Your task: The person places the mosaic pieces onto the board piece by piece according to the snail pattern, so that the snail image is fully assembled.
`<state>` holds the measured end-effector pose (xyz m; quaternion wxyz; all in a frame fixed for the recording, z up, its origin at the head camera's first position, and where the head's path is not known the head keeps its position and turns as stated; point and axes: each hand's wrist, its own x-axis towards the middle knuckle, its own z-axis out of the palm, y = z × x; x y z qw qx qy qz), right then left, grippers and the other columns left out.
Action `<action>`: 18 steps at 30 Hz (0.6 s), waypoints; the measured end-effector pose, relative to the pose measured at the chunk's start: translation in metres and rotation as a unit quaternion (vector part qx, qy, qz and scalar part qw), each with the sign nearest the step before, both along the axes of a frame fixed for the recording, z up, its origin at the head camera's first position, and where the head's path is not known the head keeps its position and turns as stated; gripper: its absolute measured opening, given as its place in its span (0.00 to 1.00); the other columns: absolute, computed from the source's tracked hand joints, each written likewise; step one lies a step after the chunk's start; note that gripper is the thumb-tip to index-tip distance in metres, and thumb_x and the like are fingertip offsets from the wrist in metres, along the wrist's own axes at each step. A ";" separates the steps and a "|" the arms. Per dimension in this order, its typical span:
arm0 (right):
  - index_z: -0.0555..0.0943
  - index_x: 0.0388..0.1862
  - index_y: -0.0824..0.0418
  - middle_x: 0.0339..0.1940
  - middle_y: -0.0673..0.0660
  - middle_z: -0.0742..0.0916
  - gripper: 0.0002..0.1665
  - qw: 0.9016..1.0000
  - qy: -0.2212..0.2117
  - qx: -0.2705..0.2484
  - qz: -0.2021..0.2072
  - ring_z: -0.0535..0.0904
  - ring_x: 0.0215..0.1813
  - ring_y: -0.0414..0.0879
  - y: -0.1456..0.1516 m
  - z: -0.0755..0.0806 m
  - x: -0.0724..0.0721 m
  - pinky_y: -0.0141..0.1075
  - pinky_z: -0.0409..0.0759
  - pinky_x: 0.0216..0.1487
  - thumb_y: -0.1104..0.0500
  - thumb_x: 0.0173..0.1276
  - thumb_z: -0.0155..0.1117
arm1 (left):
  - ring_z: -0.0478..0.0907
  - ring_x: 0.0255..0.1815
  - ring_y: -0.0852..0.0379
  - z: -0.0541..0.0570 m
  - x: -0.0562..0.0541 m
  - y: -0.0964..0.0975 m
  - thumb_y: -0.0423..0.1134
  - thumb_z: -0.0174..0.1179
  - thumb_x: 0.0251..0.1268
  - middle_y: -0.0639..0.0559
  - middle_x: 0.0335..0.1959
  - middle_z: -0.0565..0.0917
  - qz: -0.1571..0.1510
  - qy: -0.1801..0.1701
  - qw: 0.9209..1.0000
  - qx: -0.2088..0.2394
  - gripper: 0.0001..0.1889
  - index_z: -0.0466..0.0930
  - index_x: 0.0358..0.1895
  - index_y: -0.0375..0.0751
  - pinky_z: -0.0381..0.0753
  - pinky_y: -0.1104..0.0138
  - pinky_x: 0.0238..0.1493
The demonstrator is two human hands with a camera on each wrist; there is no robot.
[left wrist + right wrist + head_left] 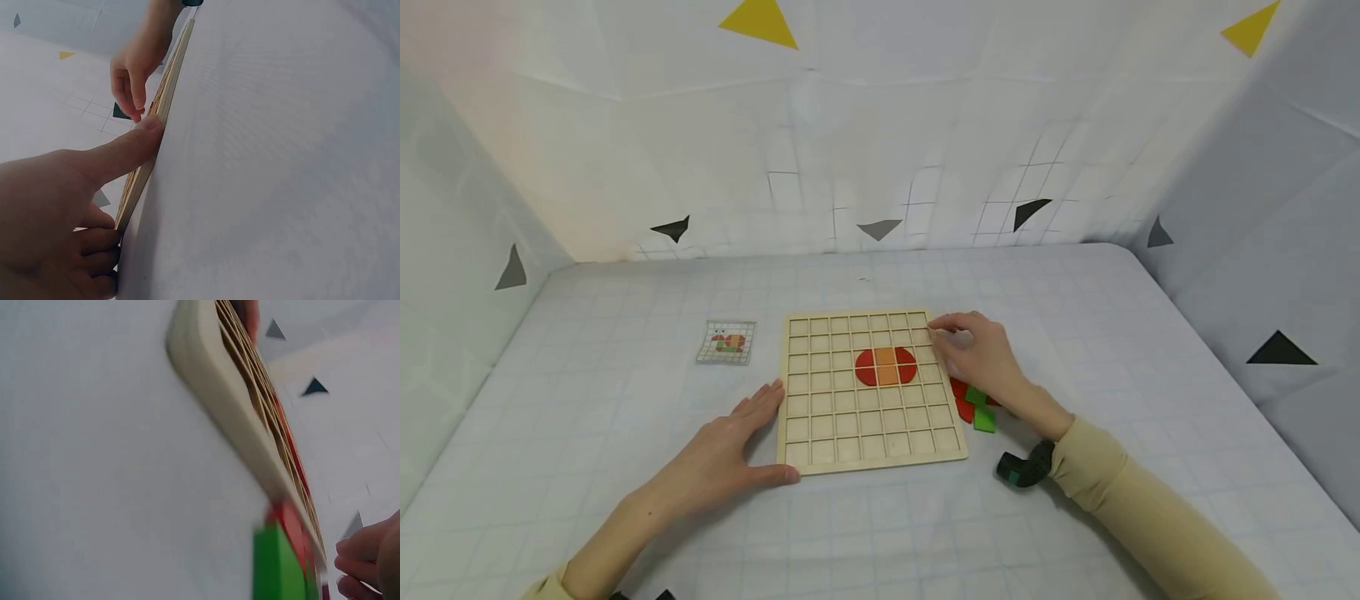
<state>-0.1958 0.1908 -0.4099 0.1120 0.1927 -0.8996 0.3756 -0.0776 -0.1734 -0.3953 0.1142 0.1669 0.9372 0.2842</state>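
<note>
A pale wooden grid board (831, 429) lies flat on the table. On it, dark red curved pieces (865, 367) flank a column of orange squares (887, 365), forming a rounded shape. My left hand (718, 458) steadies the board, fingertips against its left edge and thumb at the near left corner; in the left wrist view the thumb (125, 153) lies along the edge. My right hand (981, 354) is at the far right corner, thumb and index fingertips close together beside the rim. No piece shows between them. Its bent fingers (359, 556) appear at the right wrist view's border.
Red pieces (964, 408) and green pieces (984, 418) lie loosely beside the board's right edge, under the right wrist. A small picture card (727, 342) with a coloured grid pattern lies beyond the left hand. A dark device (1026, 467) sits at the right wrist. White sheeting surrounds the table.
</note>
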 end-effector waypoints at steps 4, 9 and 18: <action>0.84 0.54 0.58 0.51 0.58 0.87 0.14 0.997 -0.047 -0.001 -0.063 0.79 0.57 0.55 0.022 -0.001 -0.004 0.53 0.77 0.59 0.60 0.70 0.66 | 0.57 0.78 0.37 -0.001 0.000 0.000 0.69 0.70 0.47 0.48 0.80 0.56 -0.001 0.003 1.000 0.002 0.60 0.52 0.80 0.42 0.60 0.38 0.72; 0.81 0.62 0.58 0.58 0.58 0.85 0.21 0.996 -0.069 0.007 -0.062 0.76 0.62 0.55 0.033 -0.006 -0.007 0.52 0.75 0.62 0.58 0.71 0.66 | 0.57 0.78 0.37 -0.001 0.000 0.000 0.69 0.70 0.47 0.48 0.80 0.56 0.001 0.004 1.000 0.001 0.60 0.52 0.80 0.43 0.60 0.38 0.72; 0.84 0.58 0.56 0.54 0.54 0.86 0.18 1.000 -0.029 0.003 0.003 0.77 0.61 0.49 0.034 -0.012 -0.007 0.51 0.79 0.59 0.59 0.69 0.67 | 0.57 0.78 0.38 -0.001 0.000 0.000 0.70 0.69 0.47 0.49 0.81 0.56 0.000 0.007 1.000 -0.005 0.60 0.53 0.80 0.43 0.61 0.38 0.72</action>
